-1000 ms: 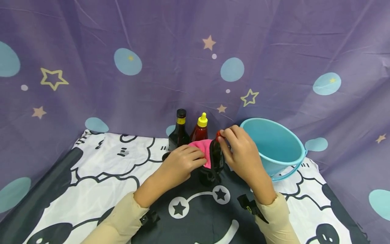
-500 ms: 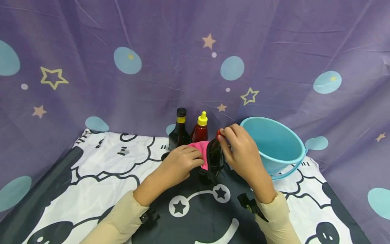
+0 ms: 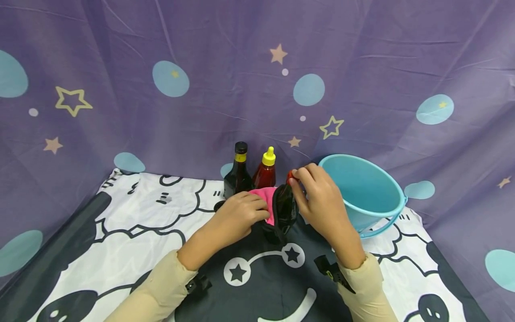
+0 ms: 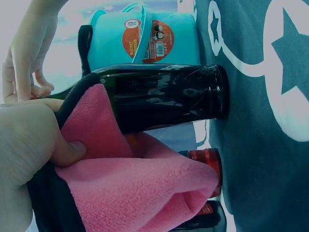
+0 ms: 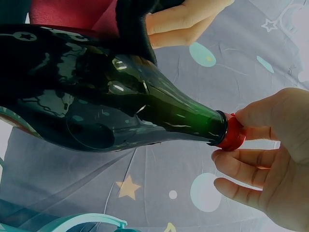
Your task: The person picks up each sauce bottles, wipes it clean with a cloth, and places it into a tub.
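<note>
My right hand [image 3: 322,203] pinches the red cap [image 5: 235,133] of a dark green glass bottle [image 5: 159,108] between thumb and fingers. The bottle stands upright on the cloth-covered table, its base showing in the left wrist view. My left hand [image 3: 237,217] grips a pink fleece cloth [image 4: 140,191] with black edging, the thumb pressing on the pink side. The cloth lies against the bottle's side, and its black edge [image 5: 134,31] runs along the glass. In the head view the left hand and cloth cover part of the bottle.
Behind the hands stand a black-capped dark bottle [image 3: 238,179] and a red sauce bottle [image 3: 264,175] with a yellow nozzle. A light blue bucket [image 3: 362,217] stands close to the right hand. A purple patterned curtain [image 3: 225,67] hangs behind the table.
The cloth's edge has shifted slightly left and down along the bottle, baring a little more glass. Both hands stay almost in place, the right still on the red cap.
</note>
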`<state>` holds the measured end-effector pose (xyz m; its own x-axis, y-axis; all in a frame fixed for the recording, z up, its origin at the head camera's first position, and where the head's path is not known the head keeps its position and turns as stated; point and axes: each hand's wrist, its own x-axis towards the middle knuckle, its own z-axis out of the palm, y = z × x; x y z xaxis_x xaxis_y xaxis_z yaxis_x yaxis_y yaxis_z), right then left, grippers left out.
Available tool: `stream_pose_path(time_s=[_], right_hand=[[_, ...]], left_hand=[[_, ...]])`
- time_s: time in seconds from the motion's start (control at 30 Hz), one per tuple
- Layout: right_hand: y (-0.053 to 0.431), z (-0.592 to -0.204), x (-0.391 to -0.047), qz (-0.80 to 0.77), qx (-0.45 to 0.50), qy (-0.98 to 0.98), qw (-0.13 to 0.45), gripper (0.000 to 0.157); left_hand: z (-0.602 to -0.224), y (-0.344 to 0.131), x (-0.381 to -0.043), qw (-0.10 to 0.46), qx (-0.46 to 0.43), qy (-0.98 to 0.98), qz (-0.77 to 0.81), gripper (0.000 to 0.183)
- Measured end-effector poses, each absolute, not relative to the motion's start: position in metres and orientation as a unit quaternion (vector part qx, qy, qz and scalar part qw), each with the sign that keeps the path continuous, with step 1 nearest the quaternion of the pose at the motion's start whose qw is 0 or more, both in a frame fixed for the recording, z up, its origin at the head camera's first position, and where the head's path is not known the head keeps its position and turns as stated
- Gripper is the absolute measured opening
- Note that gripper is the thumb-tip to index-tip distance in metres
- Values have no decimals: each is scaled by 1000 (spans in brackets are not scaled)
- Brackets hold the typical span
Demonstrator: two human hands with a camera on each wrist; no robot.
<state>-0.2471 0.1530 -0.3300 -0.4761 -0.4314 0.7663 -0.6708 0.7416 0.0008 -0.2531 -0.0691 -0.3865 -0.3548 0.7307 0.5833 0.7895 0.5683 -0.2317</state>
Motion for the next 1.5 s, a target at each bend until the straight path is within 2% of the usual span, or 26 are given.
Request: stream_pose_path(time_s=[0.47,0.73,0.97,1.5], right_hand=[[154,-330,-247,151,326,-846,393,11],[153,-328,-247,151,327,-846,393,11],[153,-329,-247,148,326,-847,392,11],[153,-329,-247,154,330,-845,391,11]], left_hand=[[-405,-66,-259,286,-461,-839,28,28],[-408,-65,-260,280,-460,-842,29,27],[-408,-64,-258,250,-459,-852,28,30],[-418,-58,-256,214,-449,-866,43,22]])
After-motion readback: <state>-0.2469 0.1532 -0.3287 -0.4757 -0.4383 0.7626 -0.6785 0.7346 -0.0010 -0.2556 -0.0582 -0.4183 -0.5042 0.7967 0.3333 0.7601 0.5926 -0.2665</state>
